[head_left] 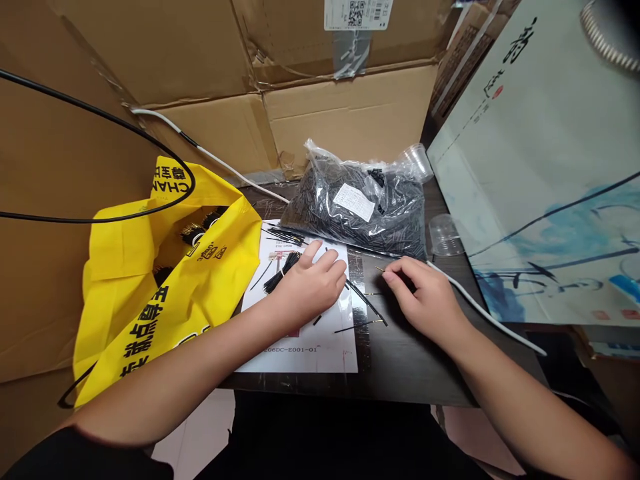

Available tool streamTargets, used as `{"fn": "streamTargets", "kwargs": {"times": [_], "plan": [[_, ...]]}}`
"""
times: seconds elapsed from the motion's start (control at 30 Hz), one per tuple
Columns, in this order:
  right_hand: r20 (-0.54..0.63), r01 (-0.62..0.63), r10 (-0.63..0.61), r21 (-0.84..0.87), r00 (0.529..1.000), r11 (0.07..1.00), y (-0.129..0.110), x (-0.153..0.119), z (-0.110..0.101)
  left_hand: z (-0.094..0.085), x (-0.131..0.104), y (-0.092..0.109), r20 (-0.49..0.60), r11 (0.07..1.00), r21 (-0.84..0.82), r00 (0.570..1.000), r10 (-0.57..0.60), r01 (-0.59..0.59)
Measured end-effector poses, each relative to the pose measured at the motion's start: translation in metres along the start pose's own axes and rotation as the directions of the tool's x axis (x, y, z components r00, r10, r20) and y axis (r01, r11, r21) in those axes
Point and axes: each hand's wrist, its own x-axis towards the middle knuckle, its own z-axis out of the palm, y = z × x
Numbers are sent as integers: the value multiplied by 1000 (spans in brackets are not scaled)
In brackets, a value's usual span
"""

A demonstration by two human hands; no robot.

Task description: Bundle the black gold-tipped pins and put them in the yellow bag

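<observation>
Over a printed sheet point(330, 353) on the dark table, my left hand point(316, 279) has its fingers curled; what they touch is hidden. Beneath and beside it lies a tied bundle of black wires point(274, 283). My right hand point(423, 290) pinches a thin piece with a gold tip point(380, 269) between thumb and index finger. Loose black wires point(367, 301) lie between the hands, and one short wire with a gold end point(357, 326) rests nearer the front. More black pieces point(285, 235) lie at the sheet's top edge.
Behind the hands sits a clear bag of small black tubes point(360, 207). A yellow bag point(210, 280) holding wire bundles stands at left. Clear plastic cups point(445, 237), a white cable point(490, 309) and a pale painted panel point(550, 167) are at right. Cardboard point(350, 110) closes off the back.
</observation>
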Motion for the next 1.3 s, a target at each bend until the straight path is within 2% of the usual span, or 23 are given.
{"fn": "streamTargets", "kwargs": {"times": [0.1, 0.17, 0.23, 0.3, 0.4, 0.47, 0.57, 0.7, 0.97, 1.17, 1.3], "plan": [[0, 17, -17, 12, 1000, 1000, 0, 3, -3, -10, 0, 7, -58, 999, 44, 998, -12, 14], [-5, 41, -41, 6, 999, 999, -7, 7, -9, -20, 3, 18, -165, 997, 6, 984, -70, 71], [-17, 85, -86, -49, 996, 995, -18, 13, -18, -27, 7, 29, -241, 971, -202, 954, -177, 129], [4, 147, -147, -112, 989, 983, -27, 19, -25, -28, 11, 37, -275, 889, -443, 925, -261, 119], [33, 251, -249, -203, 968, 947, -27, 23, -27, -15, 10, 40, -248, 806, -582, 922, -299, 105], [22, 348, -354, -244, 935, 905, -19, 20, -22, -3, 5, 37, -253, 806, -586, 926, -281, 85], [14, 478, -487, -219, 873, 850, -3, 14, -15, 13, -3, 31, -278, 820, -570, 927, -251, 51], [39, 552, -553, -140, 832, 822, 6, 11, -10, 19, -6, 30, -329, 825, -563, 904, -272, 43], [-23, 528, -529, -49, 848, 848, 8, 14, -8, 19, -6, 33, -420, 873, -488, 875, -240, 5], [-66, 510, -510, -13, 858, 860, 8, 13, -6, 20, -6, 34, -413, 859, -512, 877, -247, 1], [-51, 519, -518, 4, 854, 855, 8, 13, -4, 20, -5, 36, -413, 855, -519, 874, -258, 7]]}}
